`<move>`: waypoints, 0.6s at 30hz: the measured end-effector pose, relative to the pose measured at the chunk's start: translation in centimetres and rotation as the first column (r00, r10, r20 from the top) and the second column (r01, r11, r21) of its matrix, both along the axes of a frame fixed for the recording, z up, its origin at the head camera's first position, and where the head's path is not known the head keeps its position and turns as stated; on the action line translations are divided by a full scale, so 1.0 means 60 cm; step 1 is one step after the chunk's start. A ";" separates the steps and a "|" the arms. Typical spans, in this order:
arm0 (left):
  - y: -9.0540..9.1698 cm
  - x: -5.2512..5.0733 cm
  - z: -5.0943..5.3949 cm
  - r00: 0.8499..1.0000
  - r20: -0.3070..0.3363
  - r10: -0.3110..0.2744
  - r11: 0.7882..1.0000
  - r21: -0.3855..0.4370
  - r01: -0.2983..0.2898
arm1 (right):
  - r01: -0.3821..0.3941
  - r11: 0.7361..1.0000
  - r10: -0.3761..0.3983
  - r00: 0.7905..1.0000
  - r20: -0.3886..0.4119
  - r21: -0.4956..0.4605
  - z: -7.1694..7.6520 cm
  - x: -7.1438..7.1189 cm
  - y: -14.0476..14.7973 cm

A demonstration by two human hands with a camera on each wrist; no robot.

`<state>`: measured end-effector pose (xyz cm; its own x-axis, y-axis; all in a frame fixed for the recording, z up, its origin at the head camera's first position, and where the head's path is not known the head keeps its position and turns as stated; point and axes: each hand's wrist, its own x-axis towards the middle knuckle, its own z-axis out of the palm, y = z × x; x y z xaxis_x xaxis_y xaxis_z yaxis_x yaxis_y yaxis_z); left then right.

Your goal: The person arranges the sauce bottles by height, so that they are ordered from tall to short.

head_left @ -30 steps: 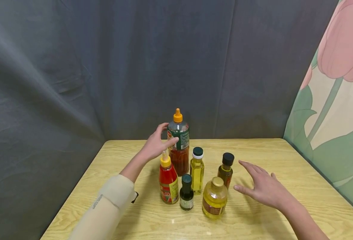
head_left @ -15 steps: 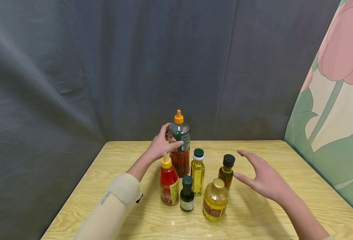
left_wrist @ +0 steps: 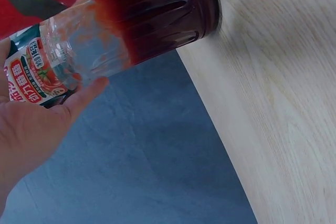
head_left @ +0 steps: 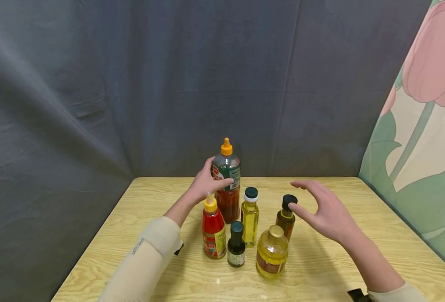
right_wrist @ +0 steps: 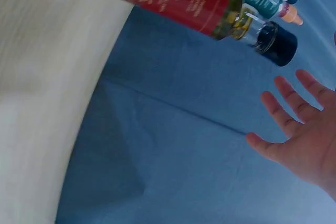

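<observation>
From far away I'm worrying that my left hand, gripping the tall bottle, could pull and tip the red bottle, while my right hand is hovering, fingers apart.

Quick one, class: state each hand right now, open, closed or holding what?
Left hand: holding the tall orange-capped bottle.
Right hand: open, holding nothing, near the black-capped bottle.
</observation>
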<state>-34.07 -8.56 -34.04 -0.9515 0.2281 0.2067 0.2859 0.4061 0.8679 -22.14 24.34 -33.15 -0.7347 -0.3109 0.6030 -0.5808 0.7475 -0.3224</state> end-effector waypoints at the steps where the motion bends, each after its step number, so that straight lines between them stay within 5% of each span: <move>1: 0.001 -0.001 0.000 1.000 0.000 0.001 1.000 0.000 -0.001 | -0.010 1.000 0.010 1.000 -0.017 -0.002 0.003 -0.001 -0.004; 8: 0.001 -0.012 -0.002 1.000 0.003 0.023 1.000 0.002 -0.023 | -0.089 0.996 0.092 0.991 -0.102 0.029 0.026 -0.005 -0.045; 18: -0.001 -0.022 -0.002 1.000 -0.009 0.023 1.000 0.000 -0.023 | -0.157 0.985 0.161 0.985 -0.068 0.067 0.052 0.002 -0.094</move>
<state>-35.38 -8.62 -34.19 -0.9546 0.2057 0.2153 0.2841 0.4126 0.8655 -21.99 18.73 -30.01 -0.6277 -0.4581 0.6294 -0.7141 0.6608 -0.2311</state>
